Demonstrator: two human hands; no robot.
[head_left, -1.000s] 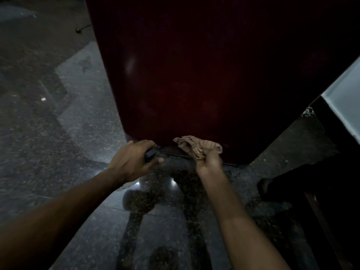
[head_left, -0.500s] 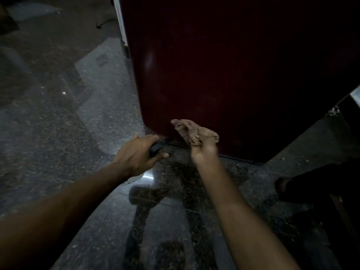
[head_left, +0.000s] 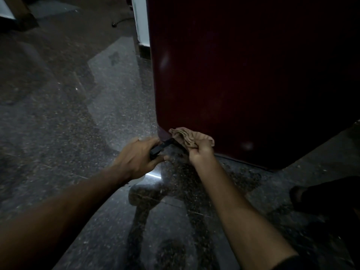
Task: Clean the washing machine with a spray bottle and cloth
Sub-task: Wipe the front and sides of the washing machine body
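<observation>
The washing machine (head_left: 243,75) fills the upper right of the view as a tall dark red cabinet standing on a speckled dark stone floor (head_left: 58,123). At the machine's lower left corner, a crumpled tan cloth (head_left: 188,137) is pressed against the red panel, bunched in the right hand (head_left: 200,152), whose fingers are curled closed around it. Just left of that corner, the left hand (head_left: 138,158) is closed around the dark head of the spray bottle (head_left: 160,148), with the nozzle end pointing toward the machine's bottom edge; a pale part of the bottle shows under the wrist, and the rest is hidden by the hand. Both forearms reach in from the bottom of the view toward the machine. Behind the machine's left edge, a white wall strip (head_left: 141,20) rises from the floor. Beyond it a dark cable (head_left: 120,22) lies on the floor.
</observation>
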